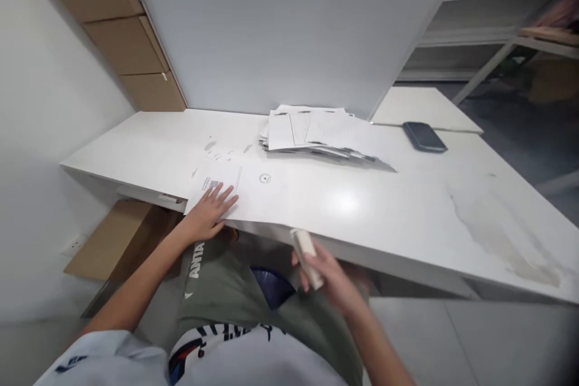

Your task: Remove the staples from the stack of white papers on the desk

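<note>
Nearest, the right hand grips a cream, oblong block just off the front edge of the glossy white worktop. The left hand grasps nothing, lying flat with fingers spread on a white printed paper sheet at that edge. The sheet already bears a round dark mark. Beyond lies an uneven pile of white printed papers; whether those carry such marks, I cannot tell, so what remains is unclear.
</note>
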The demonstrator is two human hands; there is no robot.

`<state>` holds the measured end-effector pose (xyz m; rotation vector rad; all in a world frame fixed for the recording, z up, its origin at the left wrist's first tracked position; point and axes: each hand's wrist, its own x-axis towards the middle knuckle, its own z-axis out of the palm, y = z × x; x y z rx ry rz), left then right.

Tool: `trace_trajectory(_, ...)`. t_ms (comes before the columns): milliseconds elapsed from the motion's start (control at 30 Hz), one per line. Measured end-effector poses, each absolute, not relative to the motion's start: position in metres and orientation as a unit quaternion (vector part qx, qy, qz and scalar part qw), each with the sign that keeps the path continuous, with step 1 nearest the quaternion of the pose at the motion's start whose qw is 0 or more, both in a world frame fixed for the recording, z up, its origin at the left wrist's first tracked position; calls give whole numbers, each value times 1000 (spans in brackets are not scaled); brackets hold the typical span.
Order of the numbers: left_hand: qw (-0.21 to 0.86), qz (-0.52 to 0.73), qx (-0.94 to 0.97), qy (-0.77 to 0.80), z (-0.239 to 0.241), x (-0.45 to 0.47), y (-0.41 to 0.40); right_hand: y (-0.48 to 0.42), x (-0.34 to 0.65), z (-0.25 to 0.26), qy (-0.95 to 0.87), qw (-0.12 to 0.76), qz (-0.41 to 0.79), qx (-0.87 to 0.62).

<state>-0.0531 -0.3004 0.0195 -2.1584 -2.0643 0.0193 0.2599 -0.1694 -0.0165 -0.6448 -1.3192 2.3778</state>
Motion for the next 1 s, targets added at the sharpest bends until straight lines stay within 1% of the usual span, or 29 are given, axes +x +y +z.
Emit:
trace_trajectory(100,61,-16,-771,-633,2,-25,-270,-247,263,-55,-408,157,855,-279)
trace_trajectory(200,66,-41,-802,-592,-16,2,-253,-277,246,-72,-360,196,859,-306)
trace_trajectory(333,104,-60,-820,-559,-29,32,-251,-260,228,-56,-339,291,830,-334)
trace_trajectory(433,116,-67,-829,-543,-33,47,-251,-243,223,-40,-334,325,815,-346)
trace_trajectory(533,111,-78,-827,-545,-34,54,-248,-237,220,-30,-319,327,812,-362)
trace_trajectory(767,66,-100,-820,-560,-31,59,-244,-242,230,-20,-282,304,817,-401)
trace_trajectory(1000,77,-84,-827,-550,-33,59,-245,-251,231,-13,-247,313,800,-448)
